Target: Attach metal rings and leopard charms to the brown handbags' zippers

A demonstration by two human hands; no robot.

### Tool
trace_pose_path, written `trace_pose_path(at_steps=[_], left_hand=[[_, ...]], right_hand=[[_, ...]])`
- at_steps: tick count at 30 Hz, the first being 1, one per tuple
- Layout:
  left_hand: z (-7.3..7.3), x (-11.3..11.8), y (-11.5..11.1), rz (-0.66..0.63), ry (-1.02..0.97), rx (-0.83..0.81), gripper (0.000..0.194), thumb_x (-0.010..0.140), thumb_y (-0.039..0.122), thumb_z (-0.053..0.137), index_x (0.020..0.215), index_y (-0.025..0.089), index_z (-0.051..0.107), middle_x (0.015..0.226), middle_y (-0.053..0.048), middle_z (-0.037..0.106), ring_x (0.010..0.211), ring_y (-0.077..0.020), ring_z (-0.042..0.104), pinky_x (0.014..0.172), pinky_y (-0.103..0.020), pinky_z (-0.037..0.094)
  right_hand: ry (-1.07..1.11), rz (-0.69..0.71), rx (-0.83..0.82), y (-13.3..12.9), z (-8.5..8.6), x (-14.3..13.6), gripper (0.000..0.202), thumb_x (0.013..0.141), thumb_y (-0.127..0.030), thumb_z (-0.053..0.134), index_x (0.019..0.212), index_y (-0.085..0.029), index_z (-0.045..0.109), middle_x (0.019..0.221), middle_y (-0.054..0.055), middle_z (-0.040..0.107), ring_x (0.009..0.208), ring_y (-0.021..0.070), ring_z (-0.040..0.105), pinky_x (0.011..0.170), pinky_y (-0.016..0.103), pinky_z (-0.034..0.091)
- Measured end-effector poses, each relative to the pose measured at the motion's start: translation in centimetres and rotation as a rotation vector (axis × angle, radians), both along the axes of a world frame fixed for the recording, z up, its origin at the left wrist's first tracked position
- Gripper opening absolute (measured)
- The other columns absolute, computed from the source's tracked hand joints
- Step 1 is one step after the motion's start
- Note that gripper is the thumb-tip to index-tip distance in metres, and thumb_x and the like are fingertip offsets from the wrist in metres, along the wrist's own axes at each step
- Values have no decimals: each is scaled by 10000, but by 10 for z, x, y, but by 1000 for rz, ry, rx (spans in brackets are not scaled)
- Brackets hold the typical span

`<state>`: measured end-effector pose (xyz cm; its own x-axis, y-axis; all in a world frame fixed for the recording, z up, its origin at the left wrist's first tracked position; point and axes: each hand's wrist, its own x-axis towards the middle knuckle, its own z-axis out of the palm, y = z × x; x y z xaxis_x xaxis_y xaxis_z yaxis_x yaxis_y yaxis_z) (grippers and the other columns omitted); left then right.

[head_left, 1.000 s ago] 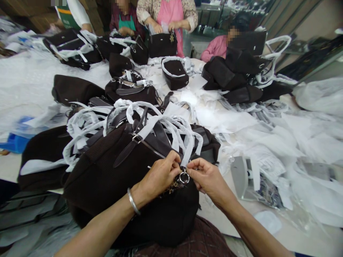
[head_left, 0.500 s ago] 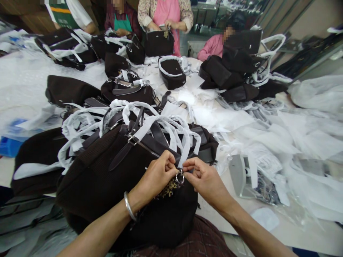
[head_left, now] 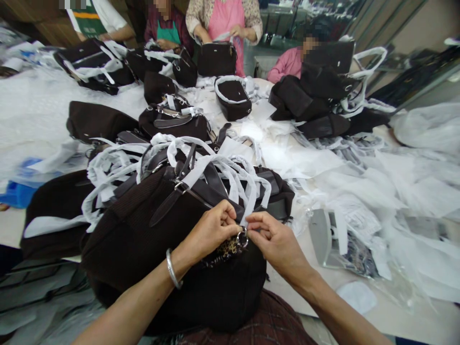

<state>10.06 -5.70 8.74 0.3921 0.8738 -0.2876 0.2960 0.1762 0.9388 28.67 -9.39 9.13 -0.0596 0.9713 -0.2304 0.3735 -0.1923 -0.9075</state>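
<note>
A large dark brown bag (head_left: pixel 136 239) rests on its side in front of me, with white wrapped straps (head_left: pixel 196 170) across its top. My left hand (head_left: pixel 215 227) pinches the left side of a metal ring (head_left: pixel 242 238) at the bag's right end. From the right, my right hand (head_left: pixel 271 237) closes its fingertips on the same ring, near a white strip. A leopard-print piece (head_left: pixel 227 247) hangs beside the ring, partly behind my left hand. Exactly which small part each fingertip grips is hard to make out.
More dark bags (head_left: pixel 172 122) lie behind, with another pile (head_left: pixel 309 96) at the back right. White wrapping sheets (head_left: pixel 406 177) and a grey plastic packet (head_left: pixel 323 237) cover the right side. A blue object (head_left: pixel 19 189) is at left. Several people work across the table.
The whole view has shifted slightly, moving things a little to the right. Both hands stay at the ring. Across the table, the person in the pink apron now holds a white strap above a bag.
</note>
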Motion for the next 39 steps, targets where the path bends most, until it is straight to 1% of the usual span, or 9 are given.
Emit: trace_pose_path(at_steps=[4, 8, 13, 17, 20, 24, 29, 35, 39], left_hand=[[11, -1, -9, -59, 141, 212, 41, 890, 191, 546, 867, 210, 518, 722, 45, 583, 656, -109, 574, 635, -218, 421], [20, -4, -16, -189, 284, 383, 88, 963, 174, 438, 1004, 226, 495, 870, 10, 624, 792, -140, 622, 735, -251, 442], [23, -1, -20, -345, 545, 627, 146, 958, 101, 360, 983, 215, 449, 863, -16, 584, 757, -185, 592, 693, -308, 436], [30, 3, -17, -423, 640, 786, 175, 910, 47, 399, 950, 212, 440, 853, -20, 562, 734, -196, 557, 682, -327, 432], [33, 4, -13, -459, 623, 756, 180, 900, 38, 418, 953, 210, 429, 836, -6, 553, 685, -177, 542, 646, -309, 424], [27, 3, -11, -448, 584, 713, 150, 925, 65, 424, 959, 211, 422, 820, 8, 557, 671, -165, 554, 633, -292, 412], [15, 4, -11, -278, 450, 548, 64, 968, 156, 441, 992, 214, 454, 813, 17, 592, 725, -155, 614, 647, -264, 412], [16, 0, -8, -47, 180, 477, 111, 937, 158, 536, 1006, 219, 597, 941, 11, 642, 823, -118, 595, 785, -233, 440], [26, 1, -8, -66, 18, 417, 146, 933, 182, 562, 1026, 224, 666, 1021, -9, 670, 997, -143, 592, 923, -255, 423]], right_hand=[[78, -26, -94, 0, 2, 0, 206, 818, -227, 650, 1024, -226, 642, 872, 23, 717, 701, 147, 685, 546, 215, 501], [102, -41, -143, -1, 3, -1, 195, 826, -244, 649, 1019, -224, 636, 890, 28, 717, 606, 114, 640, 406, 180, 397], [167, -40, -189, -1, 6, 0, 186, 823, -253, 653, 1004, -218, 631, 888, 28, 709, 572, 98, 602, 352, 157, 339], [242, -38, -217, 0, 5, 1, 171, 821, -265, 657, 974, -206, 609, 848, 14, 694, 534, 81, 557, 350, 144, 354], [267, -54, -223, -1, 1, 1, 184, 799, -270, 678, 946, -200, 594, 797, -8, 668, 484, 62, 508, 339, 138, 344], [267, -68, -226, 0, -2, 1, 214, 769, -270, 697, 940, -203, 588, 765, -24, 645, 495, 69, 512, 342, 142, 349], [249, -136, -180, 4, -2, -3, 140, 755, -235, 682, 842, -192, 581, 660, -46, 599, 489, 63, 496, 416, 159, 359], [194, -343, 23, -5, 2, -3, 192, 774, -268, 696, 818, -209, 518, 735, -4, 644, 600, 107, 589, 495, 197, 408], [100, -329, 231, -15, 18, -5, 146, 819, -249, 669, 865, -209, 536, 774, 15, 660, 572, 97, 571, 475, 203, 395]])
